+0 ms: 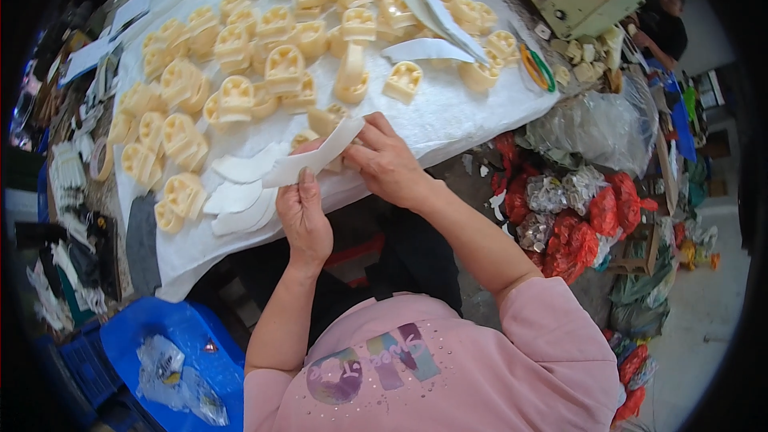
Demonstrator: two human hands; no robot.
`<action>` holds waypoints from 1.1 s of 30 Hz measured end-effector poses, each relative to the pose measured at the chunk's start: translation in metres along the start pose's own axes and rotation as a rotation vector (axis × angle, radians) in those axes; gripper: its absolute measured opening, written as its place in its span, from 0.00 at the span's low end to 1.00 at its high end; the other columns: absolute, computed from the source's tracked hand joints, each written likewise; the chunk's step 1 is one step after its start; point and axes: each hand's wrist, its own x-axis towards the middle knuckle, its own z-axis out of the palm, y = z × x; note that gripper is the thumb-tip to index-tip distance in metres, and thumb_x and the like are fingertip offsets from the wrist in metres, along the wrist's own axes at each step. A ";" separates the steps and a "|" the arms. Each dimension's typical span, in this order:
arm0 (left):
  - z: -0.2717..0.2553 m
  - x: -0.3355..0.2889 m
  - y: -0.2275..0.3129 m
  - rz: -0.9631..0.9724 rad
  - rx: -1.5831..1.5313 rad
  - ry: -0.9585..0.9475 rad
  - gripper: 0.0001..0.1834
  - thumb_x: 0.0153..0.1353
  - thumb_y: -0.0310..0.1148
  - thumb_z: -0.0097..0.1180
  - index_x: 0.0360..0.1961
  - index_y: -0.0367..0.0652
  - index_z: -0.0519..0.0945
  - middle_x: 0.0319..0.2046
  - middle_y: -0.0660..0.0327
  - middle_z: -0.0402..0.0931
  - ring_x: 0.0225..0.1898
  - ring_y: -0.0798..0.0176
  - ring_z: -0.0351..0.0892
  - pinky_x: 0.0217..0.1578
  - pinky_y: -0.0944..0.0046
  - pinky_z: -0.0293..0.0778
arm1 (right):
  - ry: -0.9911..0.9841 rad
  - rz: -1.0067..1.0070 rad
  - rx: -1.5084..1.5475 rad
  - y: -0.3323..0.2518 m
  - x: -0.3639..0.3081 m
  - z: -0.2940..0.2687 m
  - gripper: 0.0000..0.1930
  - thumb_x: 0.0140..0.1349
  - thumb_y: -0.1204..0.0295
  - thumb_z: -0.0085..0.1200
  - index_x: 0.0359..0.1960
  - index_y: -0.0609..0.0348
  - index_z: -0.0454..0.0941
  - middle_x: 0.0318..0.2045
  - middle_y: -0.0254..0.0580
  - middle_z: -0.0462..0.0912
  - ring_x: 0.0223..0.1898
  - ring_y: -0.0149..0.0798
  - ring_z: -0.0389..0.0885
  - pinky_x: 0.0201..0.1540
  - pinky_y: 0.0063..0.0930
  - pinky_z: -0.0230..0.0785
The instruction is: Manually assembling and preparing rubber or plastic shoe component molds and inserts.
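Head view. We are seeing a thin, white, gently curved strip of sheet material [324, 154] hanging above the near edge of the white-covered desk [436, 124]. The left hand [305, 220] is pinching its lower edge, thumb in front; the right hand [390, 160] is gripping its right end with curled fingers, whose undersides we are not seeing. We are judging the strip light, pliable and easily creased, best taken by its edges or ends. Its face is appearing smooth and matt, resembling the loose white curved pieces [240, 198] lying below, beside cream-yellow, arch-shaped moulded blocks [284, 72].
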 end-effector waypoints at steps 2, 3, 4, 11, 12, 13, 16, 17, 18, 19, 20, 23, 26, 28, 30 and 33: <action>0.002 0.001 -0.010 0.032 0.043 -0.001 0.19 0.69 0.34 0.35 0.53 0.34 0.70 0.49 0.55 0.71 0.53 0.60 0.68 0.56 0.61 0.60 | 0.028 0.021 0.055 0.013 -0.008 0.005 0.18 0.39 0.85 0.52 0.36 0.61 0.75 0.40 0.42 0.73 0.44 0.49 0.69 0.48 0.36 0.67; 0.004 0.002 -0.014 0.060 0.098 0.016 0.18 0.69 0.34 0.35 0.52 0.34 0.70 0.48 0.54 0.72 0.52 0.60 0.68 0.55 0.62 0.61 | 0.050 0.031 0.130 0.019 -0.010 0.005 0.18 0.38 0.86 0.52 0.36 0.61 0.75 0.40 0.42 0.73 0.44 0.49 0.69 0.48 0.36 0.66; 0.004 0.001 -0.015 0.041 0.102 0.048 0.19 0.69 0.35 0.35 0.52 0.33 0.70 0.48 0.54 0.72 0.52 0.59 0.68 0.55 0.61 0.60 | 0.022 0.054 0.174 0.018 -0.010 0.004 0.19 0.37 0.87 0.51 0.36 0.62 0.74 0.40 0.43 0.73 0.45 0.50 0.68 0.49 0.36 0.66; 0.006 0.008 -0.014 0.091 0.212 0.054 0.18 0.69 0.35 0.36 0.49 0.33 0.72 0.47 0.52 0.72 0.51 0.57 0.69 0.54 0.60 0.61 | -0.001 0.163 0.144 0.007 -0.015 -0.003 0.22 0.35 0.87 0.50 0.39 0.62 0.73 0.42 0.45 0.72 0.46 0.52 0.65 0.50 0.38 0.65; 0.007 0.008 -0.012 0.115 0.247 0.039 0.18 0.69 0.35 0.36 0.49 0.33 0.72 0.46 0.52 0.72 0.51 0.56 0.69 0.54 0.60 0.62 | -0.006 0.148 0.117 0.008 -0.018 -0.002 0.23 0.35 0.86 0.51 0.39 0.61 0.73 0.43 0.46 0.71 0.46 0.52 0.65 0.49 0.38 0.65; 0.007 0.009 -0.010 0.140 0.282 0.027 0.18 0.69 0.35 0.36 0.48 0.33 0.73 0.46 0.52 0.72 0.50 0.56 0.70 0.53 0.60 0.62 | -0.011 0.131 0.089 0.010 -0.019 -0.002 0.23 0.36 0.86 0.52 0.40 0.60 0.73 0.43 0.46 0.71 0.46 0.52 0.65 0.49 0.37 0.65; 0.011 0.010 -0.011 0.180 0.314 0.032 0.17 0.68 0.34 0.37 0.47 0.34 0.73 0.45 0.52 0.73 0.48 0.55 0.71 0.51 0.60 0.64 | 0.057 0.146 0.121 0.005 -0.026 -0.008 0.21 0.40 0.84 0.54 0.41 0.59 0.73 0.42 0.49 0.70 0.45 0.51 0.67 0.48 0.37 0.67; 0.013 0.009 -0.011 0.194 0.310 0.051 0.16 0.68 0.34 0.38 0.46 0.34 0.74 0.44 0.52 0.73 0.47 0.54 0.72 0.50 0.61 0.65 | 0.054 0.143 0.128 0.006 -0.027 -0.011 0.21 0.40 0.84 0.54 0.41 0.59 0.73 0.42 0.49 0.70 0.45 0.51 0.67 0.48 0.37 0.67; 0.015 0.008 -0.010 0.189 0.316 0.058 0.16 0.68 0.34 0.38 0.46 0.34 0.74 0.44 0.52 0.73 0.47 0.54 0.72 0.50 0.61 0.65 | 0.072 0.176 0.149 0.009 -0.028 -0.014 0.20 0.42 0.83 0.55 0.41 0.60 0.73 0.42 0.50 0.69 0.44 0.51 0.68 0.47 0.37 0.67; 0.017 0.007 -0.008 0.162 0.313 0.041 0.16 0.68 0.33 0.38 0.46 0.34 0.74 0.44 0.53 0.73 0.47 0.55 0.72 0.49 0.61 0.66 | 0.090 0.210 0.171 0.012 -0.028 -0.017 0.18 0.44 0.82 0.55 0.41 0.60 0.73 0.42 0.52 0.69 0.43 0.50 0.69 0.46 0.37 0.68; 0.017 0.006 -0.008 0.133 0.313 0.029 0.15 0.68 0.33 0.38 0.46 0.33 0.73 0.44 0.53 0.73 0.47 0.56 0.72 0.48 0.61 0.67 | 0.058 0.257 0.155 0.011 -0.024 -0.028 0.17 0.47 0.81 0.54 0.42 0.61 0.73 0.43 0.53 0.68 0.42 0.50 0.71 0.45 0.38 0.69; 0.021 0.009 -0.008 0.206 0.270 0.045 0.15 0.68 0.32 0.38 0.46 0.34 0.74 0.43 0.53 0.74 0.47 0.58 0.72 0.49 0.62 0.66 | 0.003 0.305 0.046 0.016 -0.024 -0.043 0.17 0.46 0.82 0.53 0.41 0.62 0.73 0.43 0.55 0.67 0.43 0.52 0.70 0.47 0.37 0.68; 0.014 0.008 -0.016 0.027 0.092 0.099 0.20 0.69 0.34 0.35 0.53 0.30 0.69 0.49 0.51 0.72 0.52 0.60 0.69 0.56 0.63 0.61 | -0.125 0.219 -0.159 0.010 -0.021 -0.045 0.15 0.47 0.81 0.54 0.40 0.62 0.74 0.42 0.56 0.68 0.42 0.52 0.70 0.46 0.37 0.67; 0.011 0.008 -0.020 0.001 -0.068 0.153 0.20 0.70 0.34 0.35 0.54 0.29 0.68 0.49 0.51 0.71 0.52 0.61 0.69 0.56 0.63 0.61 | -0.154 0.148 -0.275 0.006 -0.017 -0.045 0.15 0.46 0.80 0.54 0.39 0.62 0.74 0.40 0.55 0.69 0.42 0.52 0.70 0.46 0.37 0.67; 0.010 0.007 -0.016 0.019 -0.119 0.155 0.20 0.70 0.34 0.35 0.55 0.28 0.66 0.49 0.52 0.71 0.48 0.64 0.70 0.51 0.64 0.64 | -0.287 0.234 -0.351 0.006 -0.010 -0.048 0.12 0.46 0.78 0.55 0.35 0.61 0.73 0.34 0.52 0.70 0.40 0.50 0.71 0.42 0.38 0.68; 0.007 0.006 -0.005 -0.095 -0.281 0.179 0.19 0.70 0.35 0.36 0.51 0.31 0.69 0.42 0.54 0.73 0.42 0.66 0.71 0.43 0.65 0.65 | -0.269 0.337 -0.247 0.002 -0.004 -0.056 0.08 0.47 0.76 0.55 0.31 0.60 0.72 0.28 0.48 0.71 0.36 0.48 0.73 0.36 0.38 0.69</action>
